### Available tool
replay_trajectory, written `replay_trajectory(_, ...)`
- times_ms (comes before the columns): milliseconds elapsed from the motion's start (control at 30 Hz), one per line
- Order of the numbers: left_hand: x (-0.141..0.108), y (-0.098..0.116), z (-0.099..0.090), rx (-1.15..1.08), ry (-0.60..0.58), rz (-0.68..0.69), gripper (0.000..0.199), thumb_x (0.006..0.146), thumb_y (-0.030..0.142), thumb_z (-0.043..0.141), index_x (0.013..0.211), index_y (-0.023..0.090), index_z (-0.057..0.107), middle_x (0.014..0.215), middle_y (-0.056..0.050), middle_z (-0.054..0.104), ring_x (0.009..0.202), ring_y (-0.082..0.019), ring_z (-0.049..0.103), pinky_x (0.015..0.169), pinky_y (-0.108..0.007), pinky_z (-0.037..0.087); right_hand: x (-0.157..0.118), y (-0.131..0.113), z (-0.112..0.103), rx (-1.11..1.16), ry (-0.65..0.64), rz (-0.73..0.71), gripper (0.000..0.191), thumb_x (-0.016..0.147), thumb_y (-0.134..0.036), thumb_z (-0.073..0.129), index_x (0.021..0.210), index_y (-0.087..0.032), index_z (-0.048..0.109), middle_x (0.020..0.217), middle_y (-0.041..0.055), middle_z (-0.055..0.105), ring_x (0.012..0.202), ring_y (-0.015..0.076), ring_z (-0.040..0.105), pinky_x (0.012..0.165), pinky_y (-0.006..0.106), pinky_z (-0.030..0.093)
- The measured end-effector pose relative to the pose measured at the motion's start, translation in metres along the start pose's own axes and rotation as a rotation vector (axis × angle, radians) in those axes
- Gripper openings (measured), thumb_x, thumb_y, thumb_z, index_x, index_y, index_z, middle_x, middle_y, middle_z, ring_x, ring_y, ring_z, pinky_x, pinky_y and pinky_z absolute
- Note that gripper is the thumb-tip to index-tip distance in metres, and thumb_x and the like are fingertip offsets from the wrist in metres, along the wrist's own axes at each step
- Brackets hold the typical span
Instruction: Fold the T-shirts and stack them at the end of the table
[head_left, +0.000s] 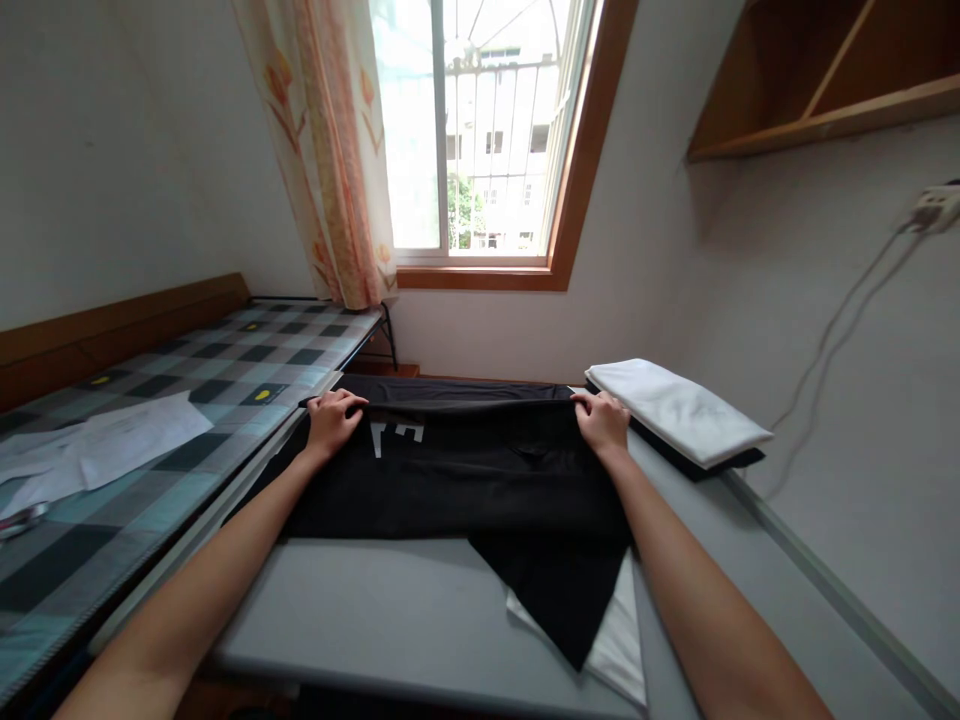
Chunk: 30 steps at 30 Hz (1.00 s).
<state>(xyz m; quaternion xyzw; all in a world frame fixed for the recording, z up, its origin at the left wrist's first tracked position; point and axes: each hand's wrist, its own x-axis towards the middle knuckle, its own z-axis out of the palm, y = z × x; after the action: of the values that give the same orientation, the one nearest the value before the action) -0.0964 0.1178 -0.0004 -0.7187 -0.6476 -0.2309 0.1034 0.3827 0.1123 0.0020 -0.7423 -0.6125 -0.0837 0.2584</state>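
A black T-shirt point(450, 490) with white block lettering lies across the grey table point(360, 600). My left hand point(334, 420) pinches its far edge near the table's left side. At the other end of that edge, my right hand point(602, 420) grips the cloth between thumb and fingers. The stretch between both hands is pulled taut and slightly raised. Toward me on the right, a black sleeve-like flap hangs down over a white piece of cloth point(622, 640). More dark fabric shows beyond the held edge.
Folded white cloth point(675, 410) rests on black cloth at the table's right. To the left stands a bed with a checked cover point(225, 370) and papers point(112, 450). A curtained window point(495, 150) is ahead; a wooden shelf point(825, 110) and cable point(832, 340) are on the right wall.
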Motion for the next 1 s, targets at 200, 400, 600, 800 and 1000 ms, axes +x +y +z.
replay_trajectory(200,-0.025,-0.005,-0.010,0.036,-0.034,0.090,0.026,0.088,0.028,0.048,0.099,0.027,0.071,0.105,-0.006,0.068,0.106,-0.026,0.055,0.094,-0.044,0.030,-0.024,0.002,-0.027,-0.080,0.031,-0.103,0.036,0.092,-0.028,0.042,0.108,-0.023,0.073,0.096,0.0102,0.065,0.094,0.0264,0.052,0.080,0.038,0.031)
replay_trajectory(400,-0.037,-0.004,-0.009,0.072,-0.135,0.139,0.026,0.087,0.026,0.048,0.097,0.028,0.072,0.106,-0.006,0.068,0.105,-0.027,0.055,0.094,-0.045,0.030,-0.051,0.010,-0.025,-0.248,-0.094,-0.190,0.036,0.093,-0.026,0.042,0.111,-0.022,0.073,0.102,0.0114,0.067,0.098,0.0276,0.050,0.080,0.038,0.029)
replay_trajectory(600,-0.037,0.000,-0.008,0.059,-0.127,0.214,0.030,0.087,0.027,0.049,0.108,0.029,0.070,0.111,-0.007,0.067,0.107,-0.027,0.054,0.096,-0.045,0.031,-0.052,0.013,-0.016,-0.300,-0.118,-0.218,0.035,0.091,-0.028,0.048,0.119,-0.025,0.070,0.107,0.0109,0.065,0.100,0.0274,0.049,0.080,0.038,0.029)
replay_trajectory(800,-0.037,0.011,-0.010,0.037,-0.075,0.253,0.029,0.092,0.031,0.045,0.102,0.027,0.072,0.104,-0.007,0.069,0.103,-0.027,0.057,0.094,-0.045,0.033,-0.050,0.012,-0.017,-0.310,-0.015,-0.206,0.035,0.094,-0.027,0.044,0.110,-0.026,0.074,0.104,0.0117,0.062,0.095,0.0264,0.048,0.079,0.039,0.027)
replay_trajectory(1000,-0.039,0.013,-0.016,0.021,-0.044,0.196,0.027,0.090,0.032,0.045,0.098,0.024,0.070,0.101,-0.006,0.069,0.100,-0.025,0.058,0.093,-0.042,0.035,-0.051,0.012,-0.016,-0.320,-0.028,-0.182,0.039,0.095,-0.026,0.039,0.115,-0.023,0.072,0.101,0.0130,0.068,0.095,0.0271,0.055,0.080,0.039,0.031)
